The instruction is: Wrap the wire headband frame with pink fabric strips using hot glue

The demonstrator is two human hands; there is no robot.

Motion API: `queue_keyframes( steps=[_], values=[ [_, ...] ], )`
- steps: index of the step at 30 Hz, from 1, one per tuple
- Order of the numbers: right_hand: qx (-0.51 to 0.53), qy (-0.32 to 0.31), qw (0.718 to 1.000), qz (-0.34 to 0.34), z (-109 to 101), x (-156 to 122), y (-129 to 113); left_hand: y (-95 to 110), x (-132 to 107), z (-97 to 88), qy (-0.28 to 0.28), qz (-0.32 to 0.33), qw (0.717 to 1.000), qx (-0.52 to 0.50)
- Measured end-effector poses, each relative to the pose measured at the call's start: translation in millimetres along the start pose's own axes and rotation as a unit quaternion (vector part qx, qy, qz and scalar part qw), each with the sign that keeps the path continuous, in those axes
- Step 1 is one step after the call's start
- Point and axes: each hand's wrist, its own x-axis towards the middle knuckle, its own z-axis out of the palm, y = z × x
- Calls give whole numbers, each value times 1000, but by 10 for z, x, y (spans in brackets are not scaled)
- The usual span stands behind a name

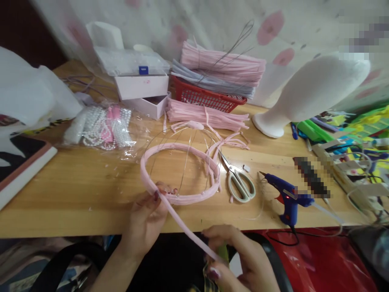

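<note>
My left hand (148, 219) pinches a wire frame's pink-wrapped ring (179, 199) at its near left side. From that pinch a long pink soft strip (185, 229) runs down to the right. Its other end lies between the thumb and fingers of my right hand (243, 259), below the table edge. Something green shows inside the right hand, too unclear to name. Thin bare wires (186, 162) arch over the ring and meet at a pink-wrapped top (196, 125). Scissors with pale handles (241, 186) lie right of the ring.
A blue glue gun (287, 198) with a lit red light and a cord lies at right. Behind are pink strip bundles (209, 115), a red basket (200, 95), white boxes (142, 87) and bagged pearl strings (100, 127). A white foam head (316, 89) stands at back right.
</note>
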Motion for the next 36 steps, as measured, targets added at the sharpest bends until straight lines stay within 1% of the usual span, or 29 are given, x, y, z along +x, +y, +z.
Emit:
queue_keyframes(
  steps=[2,3,7,9,12,15,20,24,29,34,36],
  values=[
    [-1,-26,1000,1,68,129,-94,4,-10,2,-1,-3,1000,-4],
    [-5,-20,1000,-1,79,164,-127,6,-13,3,4,-4,1000,-4],
    [-23,48,998,-20,12,200,-170,-1,-3,7,32,-7,999,-3],
    [-26,80,996,-21,-38,216,-167,-10,6,10,33,-6,999,-5],
    [-20,89,996,-9,-85,274,-160,-14,7,9,28,-2,1000,-5],
    [-20,102,995,12,-103,356,-136,-4,-5,-3,21,-13,1000,8],
    [-28,140,990,14,-129,496,-13,6,-3,-34,6,-31,999,11],
    [9,134,991,22,-150,611,98,1,9,-31,-7,-18,1000,4],
    [77,160,984,-23,-140,745,196,16,8,7,-18,-14,999,-22],
    [149,130,980,-20,-106,824,270,60,19,35,-31,-37,997,-59],
    [166,136,976,-34,-93,852,286,65,28,33,-36,-46,996,-71]
  ],
)
